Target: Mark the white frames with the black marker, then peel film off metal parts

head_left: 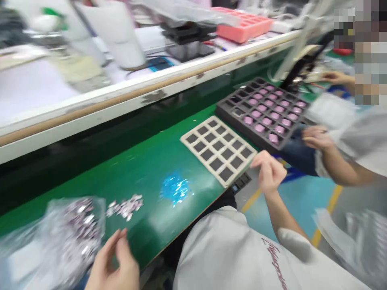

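Observation:
My left hand [113, 264] is at the bottom left, thumb and forefinger tips pinched together. Anything between them is too small or blurred to make out. Beyond it lie a loose pile of small shiny pinkish pieces [127, 207] and a clear plastic bag [60, 241] holding more of them. My right hand [269, 171] has its fingers curled closed beside the near right edge of a cream tray [215, 154] with dark square pads. Whether it touches the tray is unclear, and what it holds, if anything, is hidden. A heap of shiny blue film bits [174, 188] lies between my hands.
Past the cream tray sits a black foam tray [256, 139] with pink pieces in many of its compartments. A white-edged shelf [151, 94] runs above the green table [145, 169], carrying a red tray [242, 30]. At the right is a co-worker's hand [319, 137].

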`<action>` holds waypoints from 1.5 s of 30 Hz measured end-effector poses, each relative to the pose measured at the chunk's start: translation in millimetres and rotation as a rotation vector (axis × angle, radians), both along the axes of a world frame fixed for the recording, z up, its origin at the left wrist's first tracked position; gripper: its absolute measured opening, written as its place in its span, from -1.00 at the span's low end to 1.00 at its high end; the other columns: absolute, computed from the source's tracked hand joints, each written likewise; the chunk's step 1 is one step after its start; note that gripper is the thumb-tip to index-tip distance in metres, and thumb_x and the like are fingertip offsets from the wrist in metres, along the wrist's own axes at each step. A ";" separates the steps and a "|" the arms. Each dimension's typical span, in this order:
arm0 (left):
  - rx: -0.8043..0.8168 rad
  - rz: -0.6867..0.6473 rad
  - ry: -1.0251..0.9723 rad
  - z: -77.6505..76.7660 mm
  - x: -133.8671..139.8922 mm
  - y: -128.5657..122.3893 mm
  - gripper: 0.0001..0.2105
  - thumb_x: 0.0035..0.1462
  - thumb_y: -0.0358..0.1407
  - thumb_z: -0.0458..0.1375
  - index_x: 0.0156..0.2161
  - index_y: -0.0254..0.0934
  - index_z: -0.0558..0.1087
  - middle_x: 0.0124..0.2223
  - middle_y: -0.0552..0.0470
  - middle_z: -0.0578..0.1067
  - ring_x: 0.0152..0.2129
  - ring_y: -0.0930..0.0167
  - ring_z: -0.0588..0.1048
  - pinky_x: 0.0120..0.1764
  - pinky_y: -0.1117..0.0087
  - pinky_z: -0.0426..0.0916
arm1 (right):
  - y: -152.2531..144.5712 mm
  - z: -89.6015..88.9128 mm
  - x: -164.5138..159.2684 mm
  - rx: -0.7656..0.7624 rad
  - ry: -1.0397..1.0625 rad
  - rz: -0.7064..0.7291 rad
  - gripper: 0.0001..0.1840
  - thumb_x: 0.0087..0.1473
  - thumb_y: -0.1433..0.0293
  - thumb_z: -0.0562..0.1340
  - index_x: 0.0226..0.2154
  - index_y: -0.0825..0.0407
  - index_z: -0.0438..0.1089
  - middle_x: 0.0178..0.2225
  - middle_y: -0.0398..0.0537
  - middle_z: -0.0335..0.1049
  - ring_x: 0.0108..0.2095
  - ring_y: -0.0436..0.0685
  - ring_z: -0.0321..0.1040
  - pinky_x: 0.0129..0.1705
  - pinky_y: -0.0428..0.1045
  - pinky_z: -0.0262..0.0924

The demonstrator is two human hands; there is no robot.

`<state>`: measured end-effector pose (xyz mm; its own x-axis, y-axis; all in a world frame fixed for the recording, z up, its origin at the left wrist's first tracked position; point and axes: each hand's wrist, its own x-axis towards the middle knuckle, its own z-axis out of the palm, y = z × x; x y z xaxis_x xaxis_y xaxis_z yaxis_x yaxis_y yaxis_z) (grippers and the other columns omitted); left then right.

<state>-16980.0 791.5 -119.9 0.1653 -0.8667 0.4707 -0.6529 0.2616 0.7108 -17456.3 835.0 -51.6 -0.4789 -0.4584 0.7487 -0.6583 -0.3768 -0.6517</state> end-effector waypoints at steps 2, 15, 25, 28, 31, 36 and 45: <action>-0.046 0.071 -0.181 13.3 -10.1 1.7 -0.71 0.31 -0.28 0.27 0.10 -0.10 0.65 -0.02 -0.13 0.72 -0.14 0.04 0.70 0.04 -0.14 0.59 | -13.8 -14.4 47.1 0.125 0.159 0.317 -0.74 0.40 0.39 0.26 -0.38 -0.07 0.50 -0.47 -0.08 0.49 -0.46 0.17 0.41 -0.34 0.12 0.29; 0.009 0.080 -0.366 19.6 -20.3 0.8 -0.79 0.47 -0.29 0.21 0.11 -0.22 0.61 0.01 -0.16 0.64 -0.01 0.19 0.59 0.11 0.09 0.54 | -74.5 -62.8 110.1 0.390 0.263 0.666 -0.58 0.39 0.45 0.34 -0.48 -0.04 0.25 -0.56 -0.25 0.15 -0.55 0.00 0.08 -0.43 0.05 -0.01; 0.220 -0.101 -0.590 30.9 -86.3 -124.7 -0.60 0.54 -0.29 0.04 0.27 -0.51 0.50 0.39 -0.49 0.48 0.40 -0.07 0.41 0.45 -0.19 0.27 | -76.7 -62.1 108.3 0.524 0.236 0.677 -0.56 0.42 0.30 0.35 -0.50 -0.04 0.29 -0.56 -0.24 0.18 -0.54 0.01 0.08 -0.43 0.05 0.01; 0.252 -0.147 -0.629 29.5 -108.9 -127.3 -0.56 0.57 -0.31 -0.05 0.24 -0.65 0.49 0.38 -0.58 0.47 0.40 -0.09 0.41 0.45 -0.15 0.28 | -76.2 -61.0 107.8 0.537 0.217 0.671 -0.54 0.43 0.27 0.34 -0.51 -0.04 0.31 -0.56 -0.21 0.24 -0.54 0.03 0.12 -0.43 0.06 0.03; 0.222 -0.209 -0.576 26.5 -126.9 -108.8 -0.59 0.55 -0.40 -0.09 0.17 -0.59 0.54 0.34 -0.55 0.50 0.38 -0.01 0.43 0.41 -0.07 0.36 | -75.9 -59.5 108.1 0.547 0.183 0.650 -0.51 0.44 0.20 0.33 -0.53 -0.05 0.35 -0.56 -0.17 0.32 -0.55 0.06 0.18 -0.45 0.06 0.06; 0.149 -0.355 -0.331 28.4 -129.5 -93.7 -0.69 0.54 -0.40 -0.01 0.05 -0.32 0.61 0.16 -0.24 0.67 0.15 0.19 0.61 0.27 0.08 0.54 | -76.4 -57.5 108.7 0.575 0.162 0.647 -0.50 0.44 0.15 0.32 -0.53 -0.06 0.38 -0.56 -0.15 0.38 -0.55 0.07 0.24 -0.45 0.05 0.12; 0.299 -0.252 -0.398 27.1 -131.4 -98.6 -0.47 0.58 -0.21 -0.05 0.47 -0.51 0.24 0.52 -0.51 0.32 0.58 -0.04 0.11 0.53 -0.23 0.17 | -75.8 -55.0 109.8 0.575 0.142 0.655 -0.50 0.45 0.15 0.31 -0.53 -0.06 0.38 -0.56 -0.15 0.37 -0.55 0.08 0.25 -0.46 0.05 0.14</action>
<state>-17111.4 692.9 -92.8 -0.2044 -0.9619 0.1817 -0.8297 0.2687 0.4893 -17346.5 759.3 -106.6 0.0919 -0.9321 0.3502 -0.5138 -0.3457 -0.7852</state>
